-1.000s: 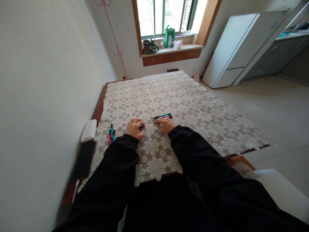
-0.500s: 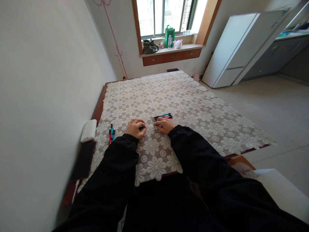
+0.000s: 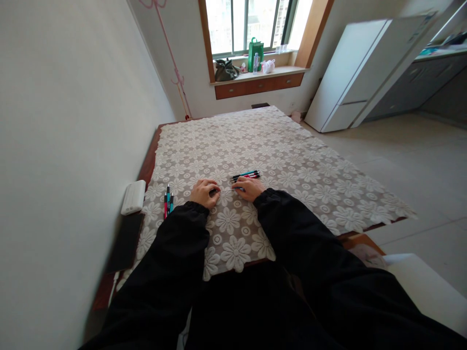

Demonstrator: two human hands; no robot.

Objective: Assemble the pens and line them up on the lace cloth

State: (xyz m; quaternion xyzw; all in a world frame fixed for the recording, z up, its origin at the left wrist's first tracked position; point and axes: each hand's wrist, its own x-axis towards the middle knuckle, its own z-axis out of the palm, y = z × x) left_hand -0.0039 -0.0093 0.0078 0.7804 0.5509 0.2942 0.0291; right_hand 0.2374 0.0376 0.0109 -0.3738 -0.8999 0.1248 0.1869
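- Our left hand [image 3: 204,192] rests on the lace tablecloth [image 3: 292,160], its fingers curled together around the dark end of a small pen part; what exactly it pinches is too small to tell.
- Our right hand [image 3: 249,188] lies just beside it, fingers folded down onto a blue pen piece [image 3: 239,188] at the fingertips, seemingly to steady it against the cloth.
- Just beyond the right fingertips lies a small bunch of pens [image 3: 247,175], parallel and touching, within easy reach.
- Well left of the left fingers sits a second group of pens [image 3: 168,200], upright to our view, apart from the first bunch.
- A white box [image 3: 133,197] sits near the wall, left of those.
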